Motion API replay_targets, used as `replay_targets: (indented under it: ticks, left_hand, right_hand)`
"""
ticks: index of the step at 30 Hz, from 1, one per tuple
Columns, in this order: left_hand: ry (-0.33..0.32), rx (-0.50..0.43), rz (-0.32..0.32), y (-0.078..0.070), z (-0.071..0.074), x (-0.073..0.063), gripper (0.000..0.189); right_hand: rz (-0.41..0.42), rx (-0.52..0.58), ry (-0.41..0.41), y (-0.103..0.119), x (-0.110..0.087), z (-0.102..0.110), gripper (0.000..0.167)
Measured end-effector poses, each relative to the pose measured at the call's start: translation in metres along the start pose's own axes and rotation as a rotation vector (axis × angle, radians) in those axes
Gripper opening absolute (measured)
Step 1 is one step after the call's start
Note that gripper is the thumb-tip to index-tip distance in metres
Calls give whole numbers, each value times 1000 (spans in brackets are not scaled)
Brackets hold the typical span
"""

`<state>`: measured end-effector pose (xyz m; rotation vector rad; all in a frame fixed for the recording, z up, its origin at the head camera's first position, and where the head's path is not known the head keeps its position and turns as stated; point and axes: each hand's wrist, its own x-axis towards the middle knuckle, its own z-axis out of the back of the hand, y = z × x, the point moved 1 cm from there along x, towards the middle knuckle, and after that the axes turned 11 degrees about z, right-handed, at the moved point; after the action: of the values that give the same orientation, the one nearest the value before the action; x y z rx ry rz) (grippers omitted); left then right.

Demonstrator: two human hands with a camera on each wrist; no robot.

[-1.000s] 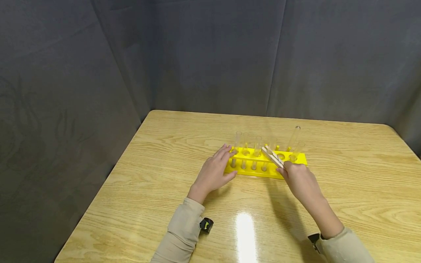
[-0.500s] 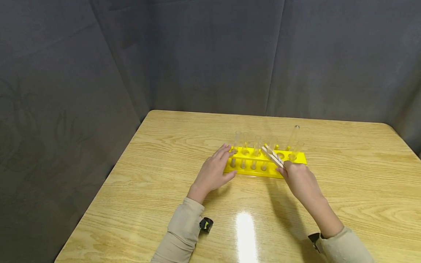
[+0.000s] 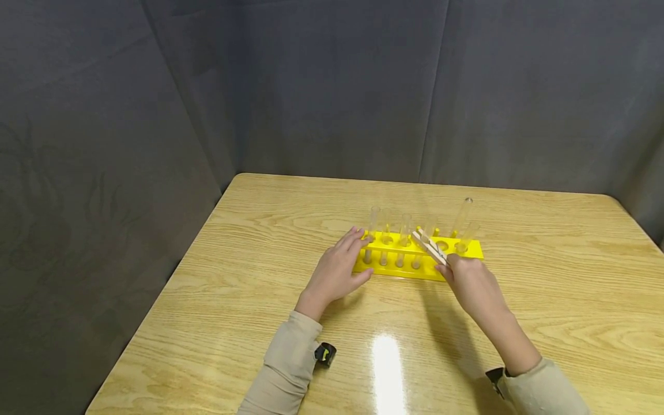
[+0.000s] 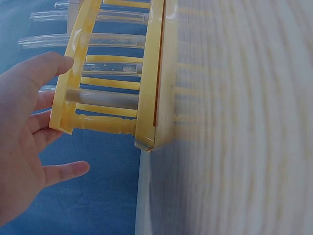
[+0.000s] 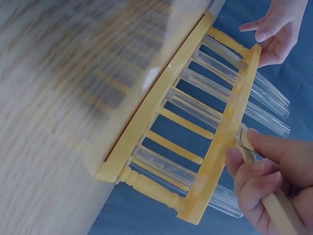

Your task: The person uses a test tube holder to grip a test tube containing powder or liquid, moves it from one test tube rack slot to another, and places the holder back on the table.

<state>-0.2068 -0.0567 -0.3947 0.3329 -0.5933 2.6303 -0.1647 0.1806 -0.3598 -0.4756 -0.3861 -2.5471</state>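
A yellow test tube rack (image 3: 399,275) stands on the table with several clear test tubes in it. My left hand (image 3: 334,274) holds the rack's left end. In the left wrist view the thumb (image 4: 61,63) is at the front of the top bar, with fingers partly hidden behind its end; one finger points out freely. My right hand (image 3: 472,282) grips a wooden test tube holder (image 3: 429,248), thumb and fingers wrapped round its handle. The holder's tip is at a test tube (image 3: 429,223) standing in the rack; whether it clasps the glass is hard to see.
An upside-down test tube (image 3: 463,214) rises at the back right of the rack, rounded end up. Beside it another tube (image 3: 470,235) leans in the rightmost hole. Pegs (image 3: 437,232) line the rear. Dark grey cloth (image 3: 332,86) hangs behind the wooden table (image 3: 249,230).
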Motion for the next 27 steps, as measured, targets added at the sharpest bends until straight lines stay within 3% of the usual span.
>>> replay_targets:
  ticks: [27]
  left_hand:
    - [6, -4, -5, -2, -1, 0, 51]
  right_hand:
    - [-23, 13, 19, 0, -2, 0, 22]
